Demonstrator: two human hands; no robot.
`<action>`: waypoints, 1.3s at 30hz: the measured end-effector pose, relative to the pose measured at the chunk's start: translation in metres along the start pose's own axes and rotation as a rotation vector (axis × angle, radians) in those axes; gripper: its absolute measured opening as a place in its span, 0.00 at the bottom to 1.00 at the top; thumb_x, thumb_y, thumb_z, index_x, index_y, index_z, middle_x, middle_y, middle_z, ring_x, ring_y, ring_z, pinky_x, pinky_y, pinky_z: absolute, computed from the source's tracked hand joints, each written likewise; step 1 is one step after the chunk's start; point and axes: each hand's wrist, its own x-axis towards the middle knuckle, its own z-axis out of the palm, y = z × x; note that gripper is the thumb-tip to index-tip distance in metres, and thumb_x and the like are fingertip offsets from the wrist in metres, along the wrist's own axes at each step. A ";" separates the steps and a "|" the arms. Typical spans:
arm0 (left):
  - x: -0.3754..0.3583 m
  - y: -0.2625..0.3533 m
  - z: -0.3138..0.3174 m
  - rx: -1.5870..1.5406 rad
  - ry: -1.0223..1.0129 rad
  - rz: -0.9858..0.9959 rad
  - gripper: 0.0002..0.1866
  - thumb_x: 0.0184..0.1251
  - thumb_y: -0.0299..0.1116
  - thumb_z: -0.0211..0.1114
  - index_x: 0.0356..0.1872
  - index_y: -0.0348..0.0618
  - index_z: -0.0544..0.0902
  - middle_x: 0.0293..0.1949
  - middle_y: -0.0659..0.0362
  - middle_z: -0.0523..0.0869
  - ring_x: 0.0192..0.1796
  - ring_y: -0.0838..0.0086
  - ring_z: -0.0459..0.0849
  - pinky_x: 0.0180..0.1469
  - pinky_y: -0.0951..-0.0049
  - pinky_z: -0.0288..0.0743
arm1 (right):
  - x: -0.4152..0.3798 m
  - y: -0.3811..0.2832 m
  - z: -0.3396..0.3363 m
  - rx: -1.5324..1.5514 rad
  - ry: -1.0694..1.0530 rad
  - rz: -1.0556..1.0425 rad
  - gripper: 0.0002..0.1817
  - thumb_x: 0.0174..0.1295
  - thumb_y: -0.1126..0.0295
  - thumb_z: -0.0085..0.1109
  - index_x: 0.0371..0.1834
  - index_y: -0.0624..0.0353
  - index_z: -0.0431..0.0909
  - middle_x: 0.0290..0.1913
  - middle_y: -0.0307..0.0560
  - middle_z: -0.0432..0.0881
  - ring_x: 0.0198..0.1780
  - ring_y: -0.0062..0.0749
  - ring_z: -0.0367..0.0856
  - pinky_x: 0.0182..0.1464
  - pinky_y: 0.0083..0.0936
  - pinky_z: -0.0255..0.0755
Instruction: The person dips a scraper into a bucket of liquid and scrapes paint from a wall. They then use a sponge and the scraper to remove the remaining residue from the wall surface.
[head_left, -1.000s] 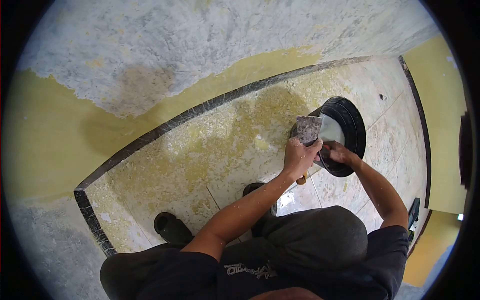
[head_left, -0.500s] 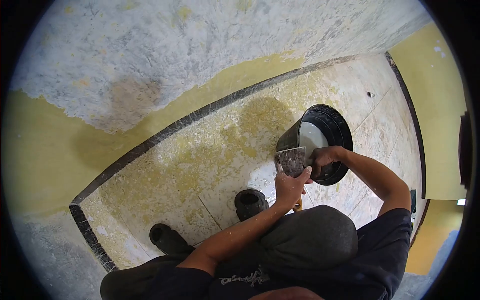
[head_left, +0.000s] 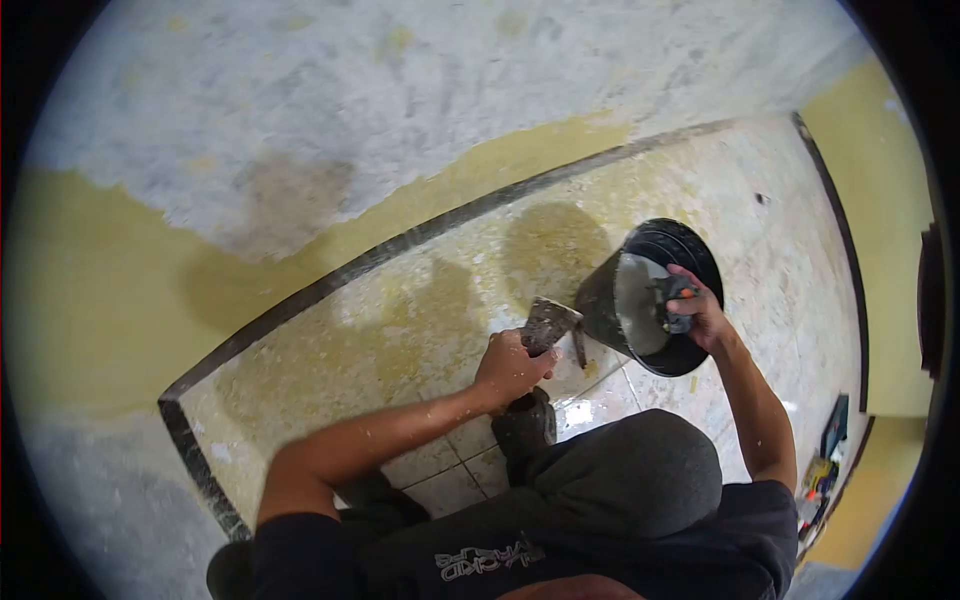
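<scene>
1. At the mouth of the black bucket (head_left: pixel 597 300), I see the right hand (head_left: pixel 705 322) closed around a dark object with an orange spot (head_left: pixel 684 294); what it is, I cannot tell. Whitish liquid (head_left: pixel 636 285) lies inside the smooth, round, ridged rim.

2. Beside the bucket, the left hand (head_left: pixel 510 368) grips a scraper (head_left: pixel 549 322), its flat, flared blade grimy and angled away from the fist. The blade appears clear of the wall.

3. Underfoot, pale square tiles carry a rough scatter of yellowish flakes (head_left: pixel 400 345), densest toward the wall. A wet-looking shine shows on the tiles near the dark shoe (head_left: pixel 525 425).

4. Past the dark, straight-edged border strip (head_left: pixel 430 231), most of the visible upper wall (head_left: pixel 450 70) is mottled white and grey, with a brownish patch (head_left: pixel 295 195). I judge that area largely stripped; yellow paint (head_left: pixel 100 230) is left in a ragged lower band and small specks above.

5. Farther off, mixed small items (head_left: pixel 818 480) sit by the adjoining wall, too small to identify.
</scene>
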 end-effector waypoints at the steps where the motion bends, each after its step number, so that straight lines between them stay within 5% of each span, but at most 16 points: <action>1: -0.005 0.002 -0.014 0.119 -0.050 0.008 0.14 0.58 0.38 0.68 0.27 0.35 0.82 0.18 0.59 0.84 0.17 0.79 0.78 0.21 0.75 0.72 | -0.001 -0.003 0.005 0.026 -0.040 -0.003 0.28 0.42 0.80 0.70 0.52 0.58 0.73 0.44 0.42 0.79 0.46 0.31 0.80 0.51 0.30 0.76; 6: -0.041 0.023 -0.077 0.760 -0.044 0.275 0.16 0.55 0.42 0.66 0.30 0.37 0.82 0.23 0.45 0.83 0.32 0.52 0.84 0.40 0.58 0.78 | 0.003 0.008 0.004 0.199 -0.086 -0.080 0.22 0.52 0.77 0.63 0.52 0.62 0.73 0.45 0.47 0.81 0.46 0.36 0.82 0.52 0.34 0.79; 10: -0.056 0.050 -0.138 0.840 -0.176 0.150 0.19 0.55 0.45 0.67 0.27 0.34 0.80 0.24 0.43 0.82 0.33 0.50 0.84 0.40 0.56 0.77 | 0.009 0.021 -0.004 0.315 0.013 -0.230 0.15 0.55 0.77 0.59 0.47 0.61 0.74 0.40 0.46 0.82 0.40 0.33 0.83 0.44 0.31 0.80; 15: -0.068 0.037 -0.182 0.847 -0.037 0.102 0.21 0.55 0.45 0.66 0.24 0.31 0.79 0.22 0.42 0.81 0.31 0.49 0.83 0.38 0.55 0.77 | 0.025 0.017 -0.025 0.168 0.165 -0.313 0.06 0.52 0.75 0.58 0.32 0.52 0.72 0.28 0.35 0.75 0.30 0.24 0.78 0.33 0.23 0.74; 18: -0.061 0.005 -0.187 0.902 0.101 0.460 0.21 0.56 0.45 0.66 0.24 0.31 0.79 0.19 0.43 0.80 0.27 0.50 0.82 0.33 0.57 0.76 | 0.033 0.029 -0.029 -0.011 0.417 -0.381 0.06 0.45 0.77 0.57 0.27 0.53 0.75 0.26 0.34 0.73 0.30 0.24 0.74 0.33 0.26 0.69; 20: -0.061 0.001 -0.188 0.694 0.040 0.205 0.20 0.55 0.45 0.67 0.24 0.33 0.79 0.17 0.47 0.79 0.22 0.57 0.81 0.28 0.60 0.73 | 0.031 0.032 -0.026 -0.162 0.536 -0.388 0.06 0.43 0.77 0.58 0.27 0.56 0.78 0.28 0.38 0.76 0.30 0.28 0.74 0.33 0.27 0.69; 23: -0.059 -0.001 -0.191 0.583 -0.043 0.206 0.19 0.55 0.44 0.67 0.25 0.34 0.80 0.15 0.52 0.78 0.19 0.66 0.79 0.25 0.63 0.70 | 0.004 0.024 0.006 -0.402 0.779 -0.345 0.09 0.40 0.76 0.59 0.28 0.61 0.79 0.28 0.42 0.78 0.29 0.31 0.75 0.34 0.28 0.70; 26: -0.063 0.000 -0.184 0.526 -0.062 0.225 0.18 0.56 0.44 0.68 0.24 0.35 0.80 0.15 0.57 0.78 0.18 0.72 0.77 0.24 0.66 0.69 | -0.009 0.026 0.025 -0.249 0.903 -0.392 0.11 0.39 0.78 0.61 0.30 0.61 0.80 0.30 0.44 0.79 0.28 0.31 0.76 0.33 0.28 0.71; 32: -0.075 -0.003 -0.189 0.466 -0.177 0.256 0.16 0.57 0.42 0.69 0.25 0.37 0.79 0.15 0.60 0.77 0.17 0.77 0.75 0.22 0.70 0.67 | -0.024 0.007 0.062 -0.004 0.923 -0.366 0.09 0.43 0.76 0.61 0.31 0.60 0.79 0.30 0.46 0.79 0.28 0.35 0.78 0.31 0.29 0.73; 35: -0.072 -0.016 -0.193 0.372 -0.194 0.186 0.15 0.58 0.41 0.69 0.25 0.39 0.79 0.15 0.62 0.77 0.17 0.79 0.74 0.20 0.73 0.66 | -0.015 -0.015 0.079 0.404 0.596 -0.381 0.06 0.55 0.68 0.59 0.32 0.59 0.77 0.29 0.47 0.79 0.29 0.40 0.79 0.33 0.33 0.76; 38: -0.067 -0.022 -0.200 0.295 -0.217 0.045 0.14 0.58 0.41 0.70 0.27 0.40 0.80 0.15 0.63 0.76 0.16 0.80 0.74 0.19 0.75 0.66 | -0.007 -0.048 0.126 0.545 0.271 -0.432 0.16 0.67 0.55 0.50 0.34 0.58 0.75 0.31 0.49 0.79 0.34 0.46 0.79 0.43 0.41 0.77; 39: -0.066 -0.019 -0.203 0.285 -0.211 -0.041 0.15 0.58 0.42 0.70 0.29 0.40 0.80 0.16 0.63 0.77 0.16 0.80 0.73 0.19 0.75 0.66 | 0.010 -0.053 0.139 0.608 0.224 -0.534 0.17 0.68 0.51 0.50 0.29 0.52 0.71 0.27 0.45 0.75 0.31 0.39 0.76 0.46 0.43 0.75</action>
